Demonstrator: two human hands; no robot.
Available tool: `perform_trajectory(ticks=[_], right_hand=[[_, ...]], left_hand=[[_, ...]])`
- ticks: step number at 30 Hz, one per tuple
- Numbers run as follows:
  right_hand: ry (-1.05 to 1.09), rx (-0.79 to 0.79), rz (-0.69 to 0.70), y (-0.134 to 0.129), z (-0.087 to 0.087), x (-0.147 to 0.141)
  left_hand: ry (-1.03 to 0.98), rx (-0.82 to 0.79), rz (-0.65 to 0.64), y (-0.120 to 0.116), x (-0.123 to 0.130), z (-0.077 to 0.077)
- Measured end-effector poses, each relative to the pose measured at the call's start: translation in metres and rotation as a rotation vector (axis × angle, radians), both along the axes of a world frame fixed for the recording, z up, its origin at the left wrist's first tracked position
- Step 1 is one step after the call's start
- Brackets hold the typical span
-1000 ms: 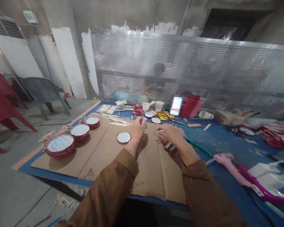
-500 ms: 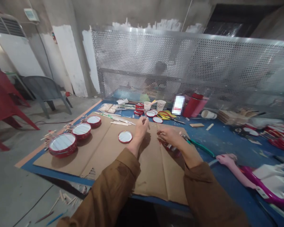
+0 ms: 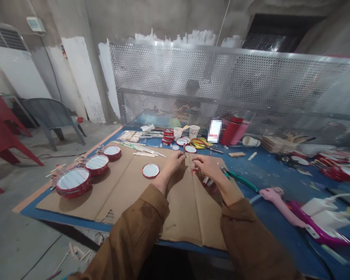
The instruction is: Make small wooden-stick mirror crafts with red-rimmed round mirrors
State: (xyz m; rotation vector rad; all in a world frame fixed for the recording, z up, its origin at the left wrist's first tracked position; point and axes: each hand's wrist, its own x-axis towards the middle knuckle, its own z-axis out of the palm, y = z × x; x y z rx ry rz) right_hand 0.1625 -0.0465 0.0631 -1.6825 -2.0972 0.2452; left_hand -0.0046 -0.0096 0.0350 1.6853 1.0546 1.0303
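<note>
My left hand is closed in a pinch on a thin brownish stick, which stands upright above the fingertips. Close by on the right, my right hand has its fingers pinched together. A small red strand shows below its fingertips, but what the fingers hold is too small to make out. Both hands hover over a cardboard sheet. To the left of my left hand lies a round white disc with a red rim. Partly hidden under my right hand are small red and pale pieces.
Three red drum-like rounds line the cardboard's left side. Farther back are paper cups, yellow-handled scissors, a phone and a red bottle. Green-handled pliers, a pink glue gun and a purple power strip lie right.
My right hand has come up and nearer to my left hand, its fingers now pinched toward the stick. The stick now stands higher above the left fingertips. The whole view has shifted slightly.
</note>
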Motion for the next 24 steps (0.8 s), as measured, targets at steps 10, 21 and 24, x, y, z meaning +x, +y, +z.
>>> perform_trajectory(ticks=[10, 21, 24], right_hand=[[-0.019, -0.091, -0.028, 0.000, -0.019, -0.026], [0.034, -0.136, -0.022, -0.002, -0.016, -0.025], [0.019, -0.127, -0.010, -0.001, -0.016, -0.025]], left_hand=[[0.155, -0.094, -0.177, -0.002, -0.002, 0.002], [0.150, -0.089, -0.200, 0.000, -0.002, 0.001], [0.146, -0.075, -0.198, 0.001, -0.001, -0.002]])
